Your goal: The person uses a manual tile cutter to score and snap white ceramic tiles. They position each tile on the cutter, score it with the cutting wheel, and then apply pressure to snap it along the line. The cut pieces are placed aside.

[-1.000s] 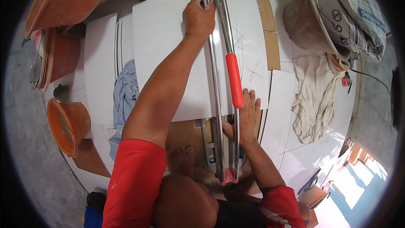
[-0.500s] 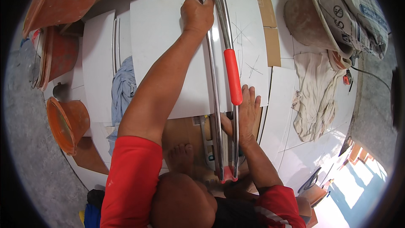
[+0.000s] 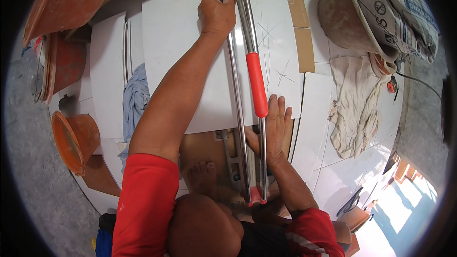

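A manual tile cutter (image 3: pixel 236 95) with two steel rails and a red-gripped lever (image 3: pixel 257 85) lies lengthwise over a large white tile (image 3: pixel 190 104). Pencil lines mark the tile right of the lever. At the far end, my left hand (image 3: pixel 216 14) is closed around the left rail; some of its fingers are hidden. My right hand (image 3: pixel 277 131) lies with its fingers stretched out on the tile's near edge, beside the right rail. Its thumb passes beneath that rail. The tile cutter's pink near end (image 3: pixel 257 196) sits between my legs.
Orange buckets (image 3: pixel 76 138) stand to the left, near a blue-grey cloth (image 3: pixel 135 93). A dirty bucket (image 3: pixel 338 14) with a printed sack (image 3: pixel 404 19) is at the far right. A cream cloth (image 3: pixel 354 104) lies on the right, and cardboard (image 3: pixel 209 150) lies under the cutter.
The whole picture has shifted slightly to the left. Both hands, the tile and the lever keep about the same places relative to one another.
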`<state>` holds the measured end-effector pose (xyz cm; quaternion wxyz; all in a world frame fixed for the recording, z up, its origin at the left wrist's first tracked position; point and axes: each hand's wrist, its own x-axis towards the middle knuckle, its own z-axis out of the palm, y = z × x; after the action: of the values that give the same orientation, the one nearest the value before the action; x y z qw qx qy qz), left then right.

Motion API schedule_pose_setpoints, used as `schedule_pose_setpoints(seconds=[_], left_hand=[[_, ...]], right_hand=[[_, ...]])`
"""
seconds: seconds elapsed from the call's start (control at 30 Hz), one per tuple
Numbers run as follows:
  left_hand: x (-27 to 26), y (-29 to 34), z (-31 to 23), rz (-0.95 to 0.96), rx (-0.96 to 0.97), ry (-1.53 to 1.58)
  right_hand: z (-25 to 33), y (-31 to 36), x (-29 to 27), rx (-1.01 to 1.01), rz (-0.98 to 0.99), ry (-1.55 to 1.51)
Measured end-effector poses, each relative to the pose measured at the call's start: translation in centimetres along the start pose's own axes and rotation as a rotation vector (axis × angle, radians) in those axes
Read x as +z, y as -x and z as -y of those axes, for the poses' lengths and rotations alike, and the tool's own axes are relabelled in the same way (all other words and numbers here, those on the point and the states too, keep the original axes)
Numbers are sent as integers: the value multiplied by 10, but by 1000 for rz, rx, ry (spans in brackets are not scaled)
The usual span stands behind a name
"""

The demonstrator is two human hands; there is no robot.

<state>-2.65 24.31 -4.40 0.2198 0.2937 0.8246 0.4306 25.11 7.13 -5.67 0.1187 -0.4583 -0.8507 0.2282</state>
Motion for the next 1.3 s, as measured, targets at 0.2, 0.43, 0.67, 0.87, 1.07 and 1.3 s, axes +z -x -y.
schedule_pose_setpoints(seconds=[0.2,0.43,0.67,0.87,1.07,1.3], left_hand=[[3,-1,4,-82,64,-5],[6,0,4,-90,62,13],[9,3,4,-123,86,19],[3,3,0,-113,110,31],[5,14,-11,-18,-31,330],[4,10,-9,-15,-70,373]], right_hand=[[2,1,1,22,15,2],[1,2,1,25,19,1],[2,2,1,43,30,-10],[7,-3,-5,69,92,0],[7,-2,2,71,70,88],[8,-3,4,77,62,91]])
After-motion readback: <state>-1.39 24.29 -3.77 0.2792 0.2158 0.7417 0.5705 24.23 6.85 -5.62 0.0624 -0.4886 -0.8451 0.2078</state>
